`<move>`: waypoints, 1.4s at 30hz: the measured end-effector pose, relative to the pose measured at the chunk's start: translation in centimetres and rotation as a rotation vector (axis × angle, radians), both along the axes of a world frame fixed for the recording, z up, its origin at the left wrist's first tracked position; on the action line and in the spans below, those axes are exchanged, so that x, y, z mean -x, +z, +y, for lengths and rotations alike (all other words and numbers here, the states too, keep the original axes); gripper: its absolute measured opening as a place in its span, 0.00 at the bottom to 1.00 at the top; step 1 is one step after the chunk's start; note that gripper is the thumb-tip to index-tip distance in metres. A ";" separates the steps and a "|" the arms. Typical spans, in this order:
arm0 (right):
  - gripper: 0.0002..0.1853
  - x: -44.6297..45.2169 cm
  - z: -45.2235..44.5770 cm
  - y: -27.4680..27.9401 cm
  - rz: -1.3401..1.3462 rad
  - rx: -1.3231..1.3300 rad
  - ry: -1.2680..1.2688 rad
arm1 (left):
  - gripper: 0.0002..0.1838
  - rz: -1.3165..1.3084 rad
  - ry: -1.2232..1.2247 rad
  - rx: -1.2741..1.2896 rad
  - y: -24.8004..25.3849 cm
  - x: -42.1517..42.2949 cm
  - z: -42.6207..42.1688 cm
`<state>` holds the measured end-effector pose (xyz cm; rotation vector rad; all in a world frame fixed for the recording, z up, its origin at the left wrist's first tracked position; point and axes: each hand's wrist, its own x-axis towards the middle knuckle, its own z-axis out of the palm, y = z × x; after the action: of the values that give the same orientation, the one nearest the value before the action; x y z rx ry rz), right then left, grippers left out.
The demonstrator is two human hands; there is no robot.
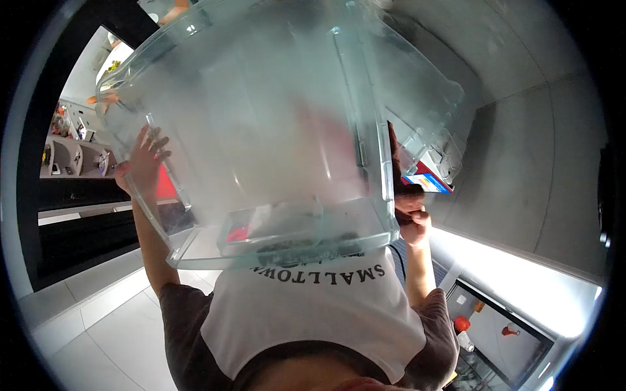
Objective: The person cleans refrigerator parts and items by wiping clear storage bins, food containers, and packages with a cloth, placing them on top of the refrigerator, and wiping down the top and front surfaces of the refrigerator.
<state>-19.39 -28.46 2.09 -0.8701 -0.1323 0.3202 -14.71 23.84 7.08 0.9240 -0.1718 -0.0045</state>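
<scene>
A large, clear, greenish plastic bin (280,124) with a cloudy surface fills the upper middle, tall in front of my chest. At its left side my left hand (145,163) grips the wall, fingers spread and partly seen through the plastic. By the lower right edge, my right hand (415,225) is closed around a dark brown cloth (407,197), which lies against the bin's side. Blurred pink and red patches show through the plastic; whether they are inside or behind it is unclear.
Shelves (75,156) with small items stand at the left. A grey panelled surface (521,163) is at the right, beside a bright strip light (515,277). A dark-framed glass panel (499,332) with red items is at the lower right. Part of another person's arm (173,10) shows at the top.
</scene>
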 end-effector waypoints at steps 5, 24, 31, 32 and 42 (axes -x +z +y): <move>0.37 0.0 0.4 3.2 -0.011 -0.495 -0.184 | 0.52 -0.012 0.048 -0.124 0.6 -0.2 -0.4; 0.30 -6.6 3.8 10.1 -0.402 0.928 -0.012 | 0.45 0.174 0.180 -0.571 4.2 -1.9 -4.4; 0.25 -10.7 15.8 11.6 -0.524 0.816 0.101 | 0.44 0.090 0.202 -0.534 3.6 -1.1 -3.5; 0.23 -11.3 16.7 11.7 -0.511 0.803 0.118 | 0.45 0.064 0.202 -0.542 3.5 -0.6 -3.1; 0.14 -14.7 23.6 7.8 -0.880 0.824 -0.175 | 0.47 0.053 0.700 -0.631 4.7 8.2 -2.9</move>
<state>-4.68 -4.90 9.88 -1.7905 -0.7718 -0.2253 -22.90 20.98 11.76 1.5725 0.2250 0.5927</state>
